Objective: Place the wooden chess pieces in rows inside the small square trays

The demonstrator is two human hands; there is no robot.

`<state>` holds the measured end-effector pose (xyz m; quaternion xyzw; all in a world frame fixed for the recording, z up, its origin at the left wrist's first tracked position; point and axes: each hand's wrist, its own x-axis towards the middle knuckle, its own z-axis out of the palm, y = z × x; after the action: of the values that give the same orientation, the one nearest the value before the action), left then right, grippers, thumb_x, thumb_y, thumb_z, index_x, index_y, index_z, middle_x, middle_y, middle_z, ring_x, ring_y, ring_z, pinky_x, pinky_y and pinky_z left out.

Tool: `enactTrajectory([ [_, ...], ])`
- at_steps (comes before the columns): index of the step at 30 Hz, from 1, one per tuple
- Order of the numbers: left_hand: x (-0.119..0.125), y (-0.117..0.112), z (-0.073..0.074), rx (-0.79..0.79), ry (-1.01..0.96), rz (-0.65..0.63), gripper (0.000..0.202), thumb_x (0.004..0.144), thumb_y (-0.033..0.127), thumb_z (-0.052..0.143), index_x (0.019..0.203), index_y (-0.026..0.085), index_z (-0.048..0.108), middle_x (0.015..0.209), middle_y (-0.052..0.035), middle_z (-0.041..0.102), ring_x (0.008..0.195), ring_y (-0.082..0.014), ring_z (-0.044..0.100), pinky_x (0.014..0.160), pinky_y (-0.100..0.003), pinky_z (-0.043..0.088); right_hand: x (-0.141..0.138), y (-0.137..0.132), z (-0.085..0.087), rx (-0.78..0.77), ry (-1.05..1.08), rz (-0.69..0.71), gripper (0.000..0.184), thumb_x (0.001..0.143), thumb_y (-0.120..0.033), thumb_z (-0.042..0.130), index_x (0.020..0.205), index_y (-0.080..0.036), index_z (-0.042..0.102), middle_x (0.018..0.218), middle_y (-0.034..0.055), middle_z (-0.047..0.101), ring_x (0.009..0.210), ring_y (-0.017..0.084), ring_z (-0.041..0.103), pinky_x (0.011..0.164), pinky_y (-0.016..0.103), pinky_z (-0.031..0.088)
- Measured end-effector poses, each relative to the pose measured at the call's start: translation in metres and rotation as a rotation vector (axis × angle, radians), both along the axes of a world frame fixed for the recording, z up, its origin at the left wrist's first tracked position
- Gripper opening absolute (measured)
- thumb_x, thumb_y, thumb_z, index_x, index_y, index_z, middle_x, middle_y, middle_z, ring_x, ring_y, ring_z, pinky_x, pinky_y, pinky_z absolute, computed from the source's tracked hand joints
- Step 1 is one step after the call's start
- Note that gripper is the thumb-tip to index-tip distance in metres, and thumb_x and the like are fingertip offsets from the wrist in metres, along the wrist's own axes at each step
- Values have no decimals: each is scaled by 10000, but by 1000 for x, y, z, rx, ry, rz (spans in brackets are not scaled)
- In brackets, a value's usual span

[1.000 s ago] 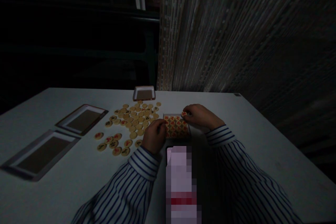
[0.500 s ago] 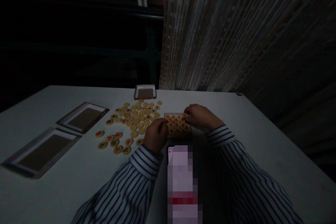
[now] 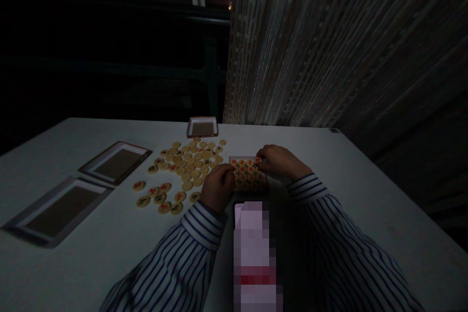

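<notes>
A small tray [image 3: 248,175] packed with round wooden game discs bearing red marks lies on the white table [image 3: 91,253] between my hands. My left hand [image 3: 217,187] rests curled against the tray's left edge, fingertips at the discs. My right hand [image 3: 278,161] sits at the tray's far right corner, fingers pinched on a red-marked disc [image 3: 258,160]. A loose spread of several more discs [image 3: 186,163] with red and black marks lies on the table just left of the tray.
Two flat box lids [image 3: 60,212] [image 3: 115,162] lie at the left, and a small box [image 3: 202,127] stands at the back. A blurred phone-like object [image 3: 256,253] lies near me. A ribbed wall [image 3: 329,48] rises behind the table on the right.
My right hand has brought the red-marked disc down to the tray's far right corner. My left hand stays at the tray's left edge. The view has shifted slightly.
</notes>
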<state>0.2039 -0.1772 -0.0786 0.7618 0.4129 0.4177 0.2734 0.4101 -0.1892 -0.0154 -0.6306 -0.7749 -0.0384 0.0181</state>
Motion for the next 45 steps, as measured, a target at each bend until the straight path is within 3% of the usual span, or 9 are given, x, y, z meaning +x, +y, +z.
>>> enactTrajectory([
  [10, 0, 0, 0, 11, -9, 2, 200, 787, 164, 457, 879, 171, 635, 926, -53, 652, 884, -164, 592, 820, -314, 470, -3, 0, 3, -77, -60, -29, 309, 815, -329, 457, 1010, -172, 640, 982, 102, 635, 917, 206, 559, 748, 284, 382],
  [45, 0, 0, -1, 29, -8, 0, 190, 787, 163, 466, 880, 186, 631, 924, -46, 652, 883, -160, 597, 813, -316, 481, 0, 1, 1, -96, -74, -42, 302, 821, -301, 446, 1004, -185, 657, 982, 100, 636, 898, 204, 570, 743, 283, 385],
])
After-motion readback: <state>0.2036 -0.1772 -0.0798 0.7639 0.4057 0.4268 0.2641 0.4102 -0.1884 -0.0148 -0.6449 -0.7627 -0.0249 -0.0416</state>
